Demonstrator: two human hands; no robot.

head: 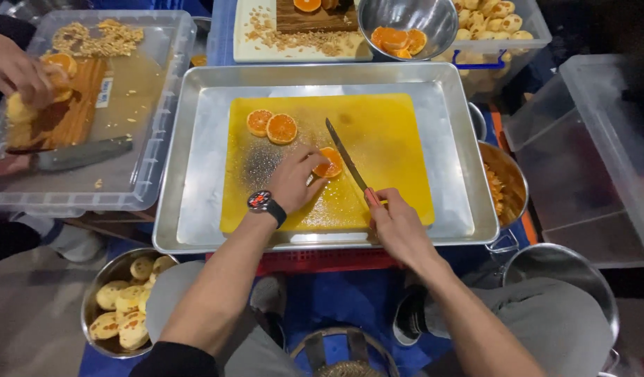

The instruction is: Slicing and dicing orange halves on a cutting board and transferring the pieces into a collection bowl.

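The orange piece (330, 166) is mostly hidden under the fingertips of the left hand (292, 180), so only a curved slice of bright cut flesh shows, and its full shape cannot be made out. It lies on the yellow cutting board (392, 132), pinned there by those fingers, with the knife (346, 157) blade just to its right, slanting away from the right hand (395, 222), which is wrapped around the handle so that only a red end shows. Beyond the left hand's fingertips two cut orange halves (272, 126) lie face up, touching each other. The board sits in a steel tray (189, 167). Near the left elbow a metal bowl (102, 283), partly cut off by the knee, holds peeled pale fruit. At the far left another person's hand (15, 70) is cropped by the edge.
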